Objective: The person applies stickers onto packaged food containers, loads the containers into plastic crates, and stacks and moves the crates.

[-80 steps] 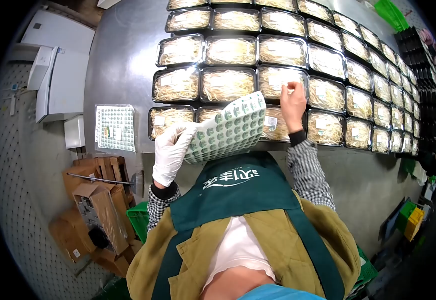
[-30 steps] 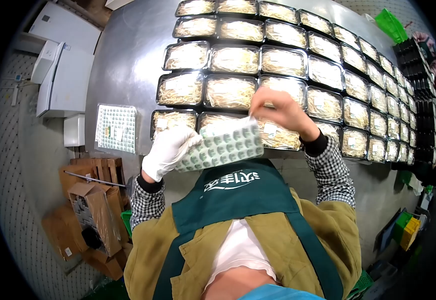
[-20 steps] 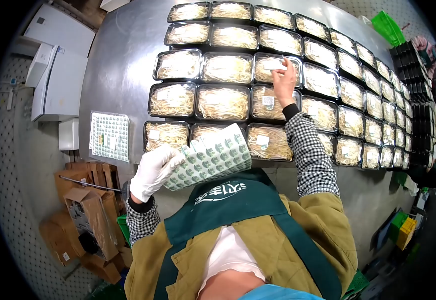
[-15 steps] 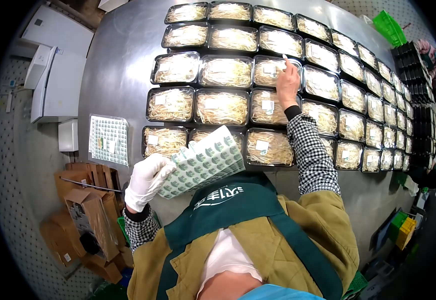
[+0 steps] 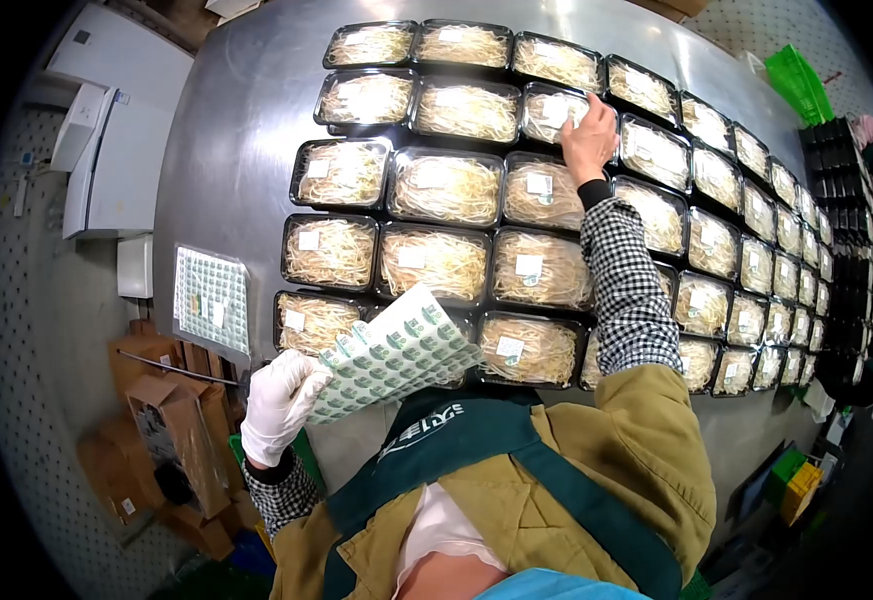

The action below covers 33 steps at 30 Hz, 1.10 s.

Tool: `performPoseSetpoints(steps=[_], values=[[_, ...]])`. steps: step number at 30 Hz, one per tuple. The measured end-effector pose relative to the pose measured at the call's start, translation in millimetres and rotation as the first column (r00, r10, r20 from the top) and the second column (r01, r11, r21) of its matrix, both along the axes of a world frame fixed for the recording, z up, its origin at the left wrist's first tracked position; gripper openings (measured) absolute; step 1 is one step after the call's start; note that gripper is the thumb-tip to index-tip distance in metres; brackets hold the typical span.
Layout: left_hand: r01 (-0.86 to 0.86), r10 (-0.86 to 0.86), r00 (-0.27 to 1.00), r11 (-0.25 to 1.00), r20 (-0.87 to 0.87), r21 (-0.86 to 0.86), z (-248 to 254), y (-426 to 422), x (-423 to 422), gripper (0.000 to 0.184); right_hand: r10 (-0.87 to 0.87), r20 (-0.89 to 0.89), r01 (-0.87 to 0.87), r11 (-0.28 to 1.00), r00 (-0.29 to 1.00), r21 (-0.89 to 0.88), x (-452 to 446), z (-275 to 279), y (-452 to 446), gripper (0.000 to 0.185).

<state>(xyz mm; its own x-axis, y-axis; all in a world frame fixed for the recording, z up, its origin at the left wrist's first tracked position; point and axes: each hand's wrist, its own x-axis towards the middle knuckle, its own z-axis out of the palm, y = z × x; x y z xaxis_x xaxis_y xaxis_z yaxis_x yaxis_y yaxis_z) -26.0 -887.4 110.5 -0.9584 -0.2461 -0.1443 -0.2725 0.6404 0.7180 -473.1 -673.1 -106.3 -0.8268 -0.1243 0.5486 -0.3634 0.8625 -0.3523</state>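
My left hand (image 5: 282, 405), in a white glove, is closed on a sheet of green-and-white stickers (image 5: 392, 355), held tilted over the near trays. My right hand (image 5: 589, 142), bare, reaches over the rows and rests its fingertips on a film-topped black tray of bean sprouts (image 5: 547, 112) in the second row from the far side. Thumb and forefinger are apart; the hand covers that tray's right side. Whether a small sticker lies under the fingertips I cannot tell. Closer in, another bean sprout tray (image 5: 545, 205) carries a white label with a greenish mark.
Several rows of similar trays (image 5: 447, 185) cover the metal table (image 5: 227, 150). A second sticker sheet (image 5: 212, 300) lies at the left edge. Stacked black trays (image 5: 842, 200) and a green basket (image 5: 799, 85) stand at the right. Cardboard boxes (image 5: 182, 430) are on the floor at left.
My right hand has moved from a third-row tray to the one behind it. The view has shifted, so the trays sit lower. My left hand still holds the sheet, slightly lower.
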Motion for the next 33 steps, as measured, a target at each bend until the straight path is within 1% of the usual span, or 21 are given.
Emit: performPoseSetpoints(steps=[3,4,5,7,8,9,11,14,15,16,17,18,19,20,21,22,23,24,28,31,33], values=[[-0.030,0.029,0.999,1.000,0.033,0.004,0.9,4.7,-10.7,0.004,0.070,0.036,-0.060,0.972,0.997,-0.227,-50.8,-11.5,-12.8,0.020],[-0.023,0.023,1.000,1.000,0.016,-0.006,0.7,6.4,-15.7,0.005,0.062,0.006,-0.057,0.954,0.998,-0.293,-78.8,-25.9,-24.6,0.018],[-0.020,0.020,1.000,1.000,0.004,-0.016,0.7,8.7,-19.3,0.005,0.077,0.060,-0.054,0.948,0.995,-0.313,-98.8,-29.6,-35.4,0.018],[-0.028,0.029,0.999,0.998,0.013,-0.053,0.4,11.7,-25.1,0.006,0.088,0.286,0.031,0.923,0.954,-0.384,-119.1,-22.4,-57.5,0.018],[-0.030,0.031,0.999,0.997,0.018,-0.073,0.3,11.8,-27.7,0.006,0.013,0.331,0.086,0.956,0.944,-0.281,-121.9,-17.8,-64.3,0.017],[-0.034,0.038,0.998,0.995,0.045,-0.098,0.5,12.1,-29.1,0.007,-0.082,0.197,0.117,0.978,0.977,-0.172,-113.2,-16.8,-68.8,0.016],[-0.059,0.067,0.994,0.994,0.085,-0.087,0.4,12.3,-29.4,0.006,-0.129,0.140,0.137,0.989,0.982,-0.050,-109.5,-16.5,-69.7,0.020],[-0.100,0.107,0.989,0.993,0.101,-0.067,1.7,14.0,-31.4,0.007,-0.097,0.029,0.099,0.986,0.995,-0.133,-109.5,-17.3,-66.8,0.020],[-0.053,0.061,0.997,0.990,0.057,-0.131,-1.6,11.3,-31.4,0.009,-0.070,-0.017,0.066,0.984,0.997,-0.168,-107.9,-21.0,-68.4,0.018],[-0.031,0.032,0.999,0.991,0.002,-0.130,-4.0,9.3,-33.2,0.009,0.088,0.081,-0.064,0.962,0.993,-0.265,-95.6,-13.3,-72.7,0.015],[-0.017,0.010,0.999,0.991,-0.052,-0.134,-6.4,7.7,-35.6,0.010,0.377,0.167,-0.274,0.857,0.911,-0.436,-68.0,2.3,-78.2,0.018],[-0.013,0.003,0.998,0.985,-0.058,-0.173,-8.2,5.5,-37.5,0.011,0.666,0.299,-0.434,0.700,0.684,-0.566,-28.0,32.4,-82.8,0.021],[-0.007,-0.006,0.998,0.978,-0.061,-0.207,-9.8,5.3,-37.7,0.012,0.895,0.283,-0.474,0.426,0.345,-0.770,16.9,56.3,-89.0,0.020],[-0.011,-0.003,0.998,0.976,-0.065,-0.219,-12.2,5.8,-38.4,0.012,0.894,0.444,-0.527,0.404,0.056,-0.747,63.4,95.4,-85.4,0.020],[-0.002,-0.017,0.997,0.972,-0.078,-0.236,-13.7,2.8,-40.5,0.012,0.934,0.343,-0.695,0.181,-0.100,-0.696,99.2,112.5,-85.7,0.026],[0.050,-0.057,0.998,0.946,-0.015,-0.320,-9.8,0.1,-39.7,0.012,0.926,0.314,-0.801,0.023,-0.208,-0.599,133.7,142.8,-83.5,0.035],[0.026,-0.037,0.999,0.961,-0.037,-0.274,-6.4,1.0,-38.8,0.012,0.920,0.295,-0.859,-0.078,-0.257,-0.507,159.0,148.5,-84.2,0.044],[0.028,-0.045,0.998,0.959,-0.053,-0.283,-5.5,1.1,-36.1,0.013,0.929,0.298,-0.922,-0.096,-0.218,-0.375,180.2,160.1,-83.7,0.052],[0.127,-0.161,0.981,0.952,-0.104,-0.278,-3.9,-11.5,-17.1,0.011,0.952,0.238,-0.950,-0.123,-0.195,-0.288,231.1,187.5,-89.3,0.042],[0.206,-0.242,0.962,0.946,-0.125,-0.251,-6.8,-29.0,4.2,0.012,0.965,0.252,-0.984,-0.033,-0.077,-0.174,269.5,201.2,-89.8,0.029],[0.259,-0.280,0.950,0.954,-0.140,-0.154,-5.7,-47.2,18.1,0.013,0.981,0.191,-0.992,0.044,0.020,-0.120,298.7,199.8,-94.6,0.023]])
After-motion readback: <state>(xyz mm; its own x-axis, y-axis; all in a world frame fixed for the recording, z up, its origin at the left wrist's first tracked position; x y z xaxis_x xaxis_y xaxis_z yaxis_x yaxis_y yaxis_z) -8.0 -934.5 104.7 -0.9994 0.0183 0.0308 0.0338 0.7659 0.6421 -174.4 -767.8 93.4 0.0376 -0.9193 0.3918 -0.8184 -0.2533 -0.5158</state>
